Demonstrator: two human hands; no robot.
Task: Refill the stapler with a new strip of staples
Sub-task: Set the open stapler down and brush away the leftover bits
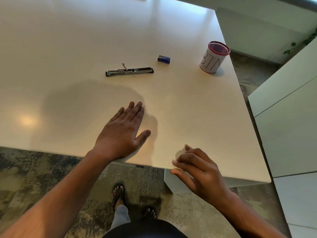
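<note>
The person stands at the near edge of a white table (68, 40), both arms reaching over it. The left hand (121, 133) lies flat, palm down, on the tabletop close to the edge, fingers stretched and together, thumb spread out to the side; it holds nothing. The right hand (197, 170) hovers at the table's edge, off to the right and nearer the body, fingers loosely curled with the tips pointing left; nothing shows in it, though the palm side is turned away.

The stapler (129, 71) lies further out on the table, well beyond the left hand's fingertips. It is swung open and laid out flat in one long line, the shiny metal channel facing up, a small bent metal piece sticking up near its middle. Whether any staples sit in the channel is too small to tell. Just beyond its right end, a little apart, rests a small blue box (164, 58). Further right, near the table's right edge, stands a mesh cup (214, 57) with a red rim, wrapped in white paper lettered "BIN".

Below the table edge I see patterned carpet and the person's feet in dark sandals (118, 193)
</note>
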